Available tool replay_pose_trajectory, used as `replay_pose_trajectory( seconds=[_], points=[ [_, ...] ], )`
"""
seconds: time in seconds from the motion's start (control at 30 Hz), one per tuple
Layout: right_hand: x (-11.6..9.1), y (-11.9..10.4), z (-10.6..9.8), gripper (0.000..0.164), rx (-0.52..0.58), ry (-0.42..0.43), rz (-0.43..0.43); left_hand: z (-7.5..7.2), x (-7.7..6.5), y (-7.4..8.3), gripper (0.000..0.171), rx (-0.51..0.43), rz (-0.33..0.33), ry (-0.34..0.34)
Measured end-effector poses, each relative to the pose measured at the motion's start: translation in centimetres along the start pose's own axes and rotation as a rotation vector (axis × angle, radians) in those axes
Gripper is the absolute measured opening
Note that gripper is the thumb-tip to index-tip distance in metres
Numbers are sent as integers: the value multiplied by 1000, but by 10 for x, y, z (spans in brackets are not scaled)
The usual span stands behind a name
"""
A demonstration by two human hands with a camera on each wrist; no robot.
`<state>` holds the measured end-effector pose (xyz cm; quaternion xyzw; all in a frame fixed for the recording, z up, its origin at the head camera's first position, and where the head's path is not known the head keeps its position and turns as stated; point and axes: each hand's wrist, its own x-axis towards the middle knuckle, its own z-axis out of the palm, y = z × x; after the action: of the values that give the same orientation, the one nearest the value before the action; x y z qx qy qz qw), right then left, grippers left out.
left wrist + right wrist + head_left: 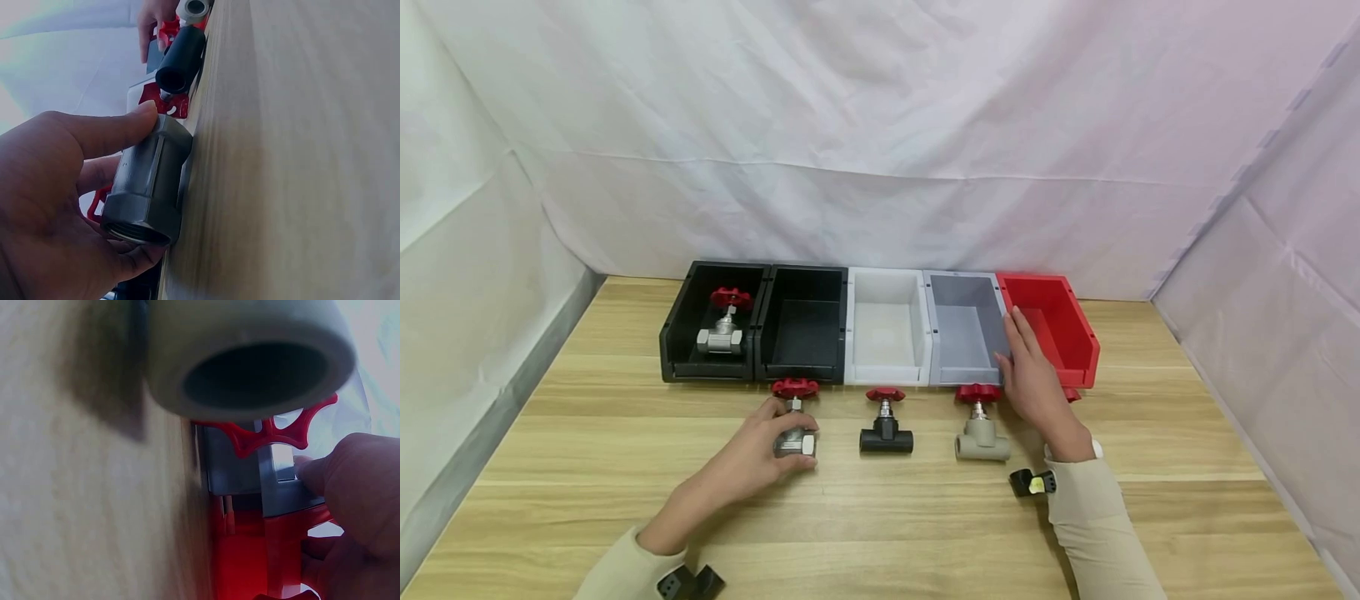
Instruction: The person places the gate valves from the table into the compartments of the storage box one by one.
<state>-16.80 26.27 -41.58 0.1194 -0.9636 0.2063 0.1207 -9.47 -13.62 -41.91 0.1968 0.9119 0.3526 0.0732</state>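
My left hand (767, 446) grips a metal valve (795, 442) with a red handwheel, just in front of the second black bin (808, 377). In the left wrist view, thumb and fingers span its steel body (147, 169), one threaded opening facing the camera. My right hand (1036, 383) rests with straight fingers over the walls where the grey bin (966, 375) and red bin (1086, 358) meet. Its thumb is at the grey bin's side in the right wrist view. Close by its wrist stands a beige valve (981, 442) with a red handwheel.
A black valve (886, 435) stands mid-row before the white bin (887, 375). Another metal valve (721, 337) lies in the leftmost black bin (670, 354). A red handwheel (1072, 394) shows beside my right wrist, the rest hidden. White cloth (880, 200) hangs behind.
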Motion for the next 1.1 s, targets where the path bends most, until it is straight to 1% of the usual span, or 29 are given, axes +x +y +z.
replay_pose_trajectory(
  seconds=[0.27,0.5,0.9,1.1],
  points=[
    [0,-1,-1,75,-2,-13,6,1,-2,2,35,18,15,12],
    [-1,-1,-1,76,0,-7,4,2,-2,2,36,27,20,16],
    [-1,-2,-2,77,-2,-12,10,-1,-4,5,37,46,86,28],
    [0,-2,-2,77,-2,-17,15,-6,-5,9,41,64,104,34]
  ],
)
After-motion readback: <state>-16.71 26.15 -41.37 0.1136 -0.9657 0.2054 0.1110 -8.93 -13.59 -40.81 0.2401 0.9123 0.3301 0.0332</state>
